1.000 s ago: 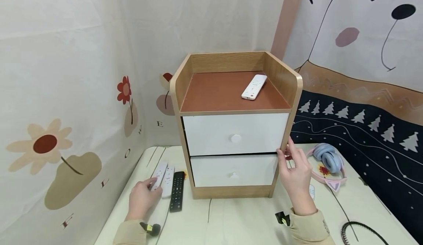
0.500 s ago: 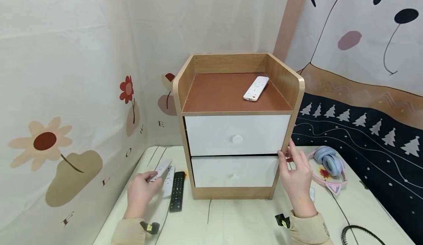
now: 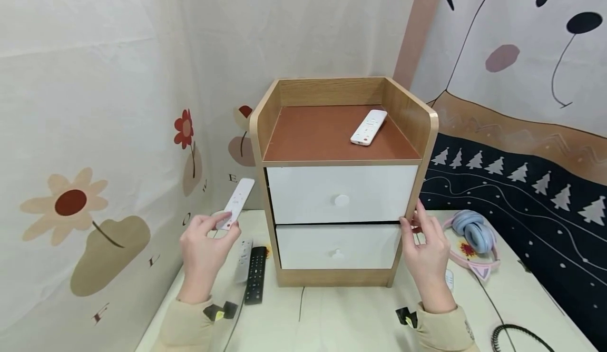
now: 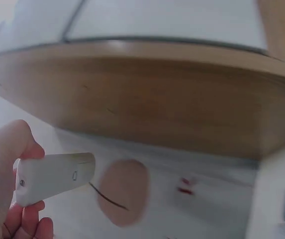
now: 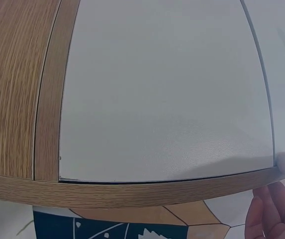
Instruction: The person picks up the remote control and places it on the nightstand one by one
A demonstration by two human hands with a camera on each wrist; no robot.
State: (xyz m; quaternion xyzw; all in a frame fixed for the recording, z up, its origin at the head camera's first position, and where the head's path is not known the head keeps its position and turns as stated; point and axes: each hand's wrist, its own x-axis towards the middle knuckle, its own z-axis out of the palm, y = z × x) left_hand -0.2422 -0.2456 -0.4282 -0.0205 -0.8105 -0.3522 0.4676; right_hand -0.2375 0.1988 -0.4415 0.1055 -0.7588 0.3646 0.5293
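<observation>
Held remote (image 3: 239, 198) has risen higher above the worktop (image 3: 351, 320) since the last frame. Head view: left grip (image 3: 206, 249), nearer than right grip (image 3: 427, 254), pinches its lower end; long axis toward one o'clock, one cabinet (image 3: 332, 277) past two. Others: one white remote (image 3: 244, 257), one black remote (image 3: 256, 275) on worktop; one cabinet-top remote (image 3: 369, 127). Left wrist view: held remote juts toward three o'clock. Right wrist view: right grip clasps cabinet edge, four o'clock.

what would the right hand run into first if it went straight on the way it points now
The cabinet, most likely: the thumb of the right hand appears to touch the front right edge. The fingers, round at the side, might slide on past; depth there is unclear.
</observation>
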